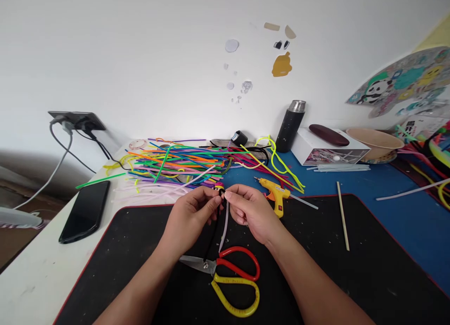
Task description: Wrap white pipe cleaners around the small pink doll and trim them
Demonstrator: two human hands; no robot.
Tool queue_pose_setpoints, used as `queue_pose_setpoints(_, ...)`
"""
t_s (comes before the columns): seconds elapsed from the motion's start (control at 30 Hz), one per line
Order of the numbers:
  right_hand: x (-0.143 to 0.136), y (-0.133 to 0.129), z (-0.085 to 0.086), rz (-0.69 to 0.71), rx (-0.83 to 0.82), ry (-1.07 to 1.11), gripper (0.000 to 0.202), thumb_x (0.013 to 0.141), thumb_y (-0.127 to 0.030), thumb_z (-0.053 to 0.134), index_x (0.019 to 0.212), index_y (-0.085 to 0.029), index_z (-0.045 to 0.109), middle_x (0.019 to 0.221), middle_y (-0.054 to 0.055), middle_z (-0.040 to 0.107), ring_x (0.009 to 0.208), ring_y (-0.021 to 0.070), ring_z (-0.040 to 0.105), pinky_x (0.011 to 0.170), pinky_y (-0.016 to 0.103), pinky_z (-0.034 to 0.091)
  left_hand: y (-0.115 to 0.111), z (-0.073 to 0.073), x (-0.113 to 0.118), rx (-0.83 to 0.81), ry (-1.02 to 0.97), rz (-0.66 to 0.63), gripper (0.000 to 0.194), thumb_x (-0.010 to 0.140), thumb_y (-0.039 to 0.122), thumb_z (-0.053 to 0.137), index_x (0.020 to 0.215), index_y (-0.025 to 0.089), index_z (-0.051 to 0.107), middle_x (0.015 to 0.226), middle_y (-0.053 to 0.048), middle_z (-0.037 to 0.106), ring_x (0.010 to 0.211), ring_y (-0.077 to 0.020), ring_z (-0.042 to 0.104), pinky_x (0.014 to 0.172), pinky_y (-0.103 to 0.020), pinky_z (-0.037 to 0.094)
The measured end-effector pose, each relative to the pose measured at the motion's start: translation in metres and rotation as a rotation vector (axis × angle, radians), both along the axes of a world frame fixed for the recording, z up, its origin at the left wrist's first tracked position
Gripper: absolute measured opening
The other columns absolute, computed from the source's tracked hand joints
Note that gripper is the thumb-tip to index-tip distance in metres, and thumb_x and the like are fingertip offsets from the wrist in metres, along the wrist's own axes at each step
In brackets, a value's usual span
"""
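Pink, yellow and black show on a small craft piece [218, 186], right in the middle of the frame. The left hand [194, 215] pinches it from the left side with its thumb and fingers. The right hand [250, 207] has its fingers squeezed together on its right edge. A black fuzzy stick [213, 231] and a pale fuzzy stick [225, 226] hang down under the hands.

At the bottom middle, big scissors [211, 267] lie on a black mat [137, 240] with a red edge. One handle is red and one is yellow. Just right of the right hand is a yellow glue gun [277, 193], with a clear glue stick [305, 202] poking out of its back. A thin wooden stick [343, 217] lies further right.

Behind the hands is a big messy pile of fuzzy sticks [179, 158] in lots of colours. A black phone [86, 212] lies on the white part of the desk [42, 273], at the left of the frame. At the right, a dark bottle [290, 127] stands beside a white box [303, 144], and a dark red case [328, 135] sits on top of the box.
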State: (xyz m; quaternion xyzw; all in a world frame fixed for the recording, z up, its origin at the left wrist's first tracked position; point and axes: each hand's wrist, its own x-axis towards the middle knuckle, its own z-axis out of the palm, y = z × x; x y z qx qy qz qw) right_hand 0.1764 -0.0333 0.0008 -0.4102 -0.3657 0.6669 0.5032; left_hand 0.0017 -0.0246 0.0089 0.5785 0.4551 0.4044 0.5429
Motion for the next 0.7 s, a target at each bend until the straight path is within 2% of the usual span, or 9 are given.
queue_pose_setpoints(0.37,0.0013,0.0003,-0.0017,0.002,0.002,-0.015,0.038,0.077,-0.049,0.090,0.086,-0.018,0.070,0.049,-0.010,0.050,0.040,0.0065,0.037,0.040,0.021,0.019,0.0000,-0.0003,-0.0010,0.048,0.049,0.017,0.028,0.090,0.046,0.073,0.088,0.018,0.070,0.069,0.003,0.063,0.055,-0.0117,0.052,0.054,-0.023,0.043)
queue_pose_setpoints(0.57,0.0013,0.0008,-0.0037,0.030,0.005,-0.006,0.037,0.081,-0.050,0.087,0.091,-0.018,0.071,0.050,-0.009,0.051,0.040,0.0065,0.037,0.040,0.021,0.017,0.0002,-0.0018,-0.0052,0.201,0.181,0.053,0.021,0.095,0.040,0.068,0.091,0.020,0.072,0.083,-0.001,0.072,0.072,-0.0154,0.062,0.068,-0.026,0.048)
queue_pose_setpoints(0.7,0.0016,0.0001,-0.0041,0.027,0.010,-0.010,0.034,0.079,-0.045,0.088,0.091,-0.018,0.071,0.049,-0.010,0.051,0.039,0.0066,0.037,0.040,0.022,0.018,-0.0002,-0.0025,-0.0057,0.241,0.266,0.051,0.019,0.096,0.038,0.065,0.091,0.021,0.072,0.082,0.000,0.073,0.072,-0.0161,0.063,0.068,-0.026,0.048)
